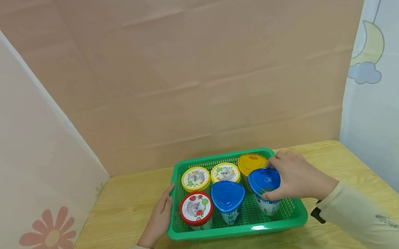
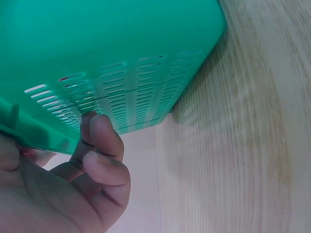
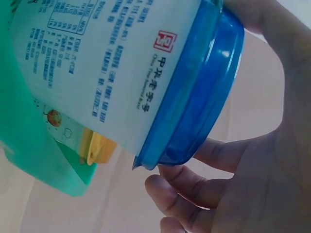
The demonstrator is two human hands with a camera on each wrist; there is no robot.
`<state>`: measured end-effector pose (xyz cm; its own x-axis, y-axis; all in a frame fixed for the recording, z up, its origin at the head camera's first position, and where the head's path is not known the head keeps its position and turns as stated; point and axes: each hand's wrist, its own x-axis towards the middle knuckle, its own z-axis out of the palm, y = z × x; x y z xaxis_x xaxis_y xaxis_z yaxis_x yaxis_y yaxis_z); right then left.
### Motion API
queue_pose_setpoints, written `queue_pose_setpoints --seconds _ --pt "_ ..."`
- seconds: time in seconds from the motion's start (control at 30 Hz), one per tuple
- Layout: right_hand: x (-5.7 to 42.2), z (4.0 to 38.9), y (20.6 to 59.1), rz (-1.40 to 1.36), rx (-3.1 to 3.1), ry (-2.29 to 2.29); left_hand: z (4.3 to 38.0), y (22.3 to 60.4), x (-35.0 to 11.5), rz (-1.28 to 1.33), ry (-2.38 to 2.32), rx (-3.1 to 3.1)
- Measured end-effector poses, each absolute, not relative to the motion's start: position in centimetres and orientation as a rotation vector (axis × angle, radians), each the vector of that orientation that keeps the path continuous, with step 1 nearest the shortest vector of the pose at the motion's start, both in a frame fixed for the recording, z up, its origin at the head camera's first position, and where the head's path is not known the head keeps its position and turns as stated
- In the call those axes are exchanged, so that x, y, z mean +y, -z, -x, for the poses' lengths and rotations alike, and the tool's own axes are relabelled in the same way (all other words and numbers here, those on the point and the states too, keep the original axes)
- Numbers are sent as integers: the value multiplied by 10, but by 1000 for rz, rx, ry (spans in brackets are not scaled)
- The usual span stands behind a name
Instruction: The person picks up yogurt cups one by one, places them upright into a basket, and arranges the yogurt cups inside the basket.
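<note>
A green plastic basket (image 1: 236, 231) holds several lidded cups on the wooden table. My right hand (image 1: 295, 176) grips a blue-lidded cup (image 1: 264, 180) by its lid, thumb on the near side and fingers on the far side. This cup leans a little at the basket's right end; whether its base touches the bottom I cannot tell. In the right wrist view its white printed side (image 3: 112, 63) faces the camera. At the basket's left end my left hand (image 1: 159, 218) holds the rim. The left wrist view shows its fingers (image 2: 109, 170) curled beneath the rim, beside the slotted wall.
Beside the held cup in the basket stands another blue-lidded cup (image 1: 228, 196), then a red-lidded cup (image 1: 196, 207). Behind them are two yellow-rimmed cups, one at left (image 1: 195, 178) and one mid-row (image 1: 225, 173), and an orange-yellow-lidded cup (image 1: 251, 162). A brown backdrop (image 1: 196, 77) rises behind the table.
</note>
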<state>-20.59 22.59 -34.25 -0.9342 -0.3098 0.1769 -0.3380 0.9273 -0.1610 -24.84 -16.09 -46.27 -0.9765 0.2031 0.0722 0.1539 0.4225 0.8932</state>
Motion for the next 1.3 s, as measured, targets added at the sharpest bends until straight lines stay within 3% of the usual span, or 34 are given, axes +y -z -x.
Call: queue_pose_setpoints --seconds 1.3 --pt "214 222 361 -521 -3142 -214 247 460 -161 -339 -1620 2609"
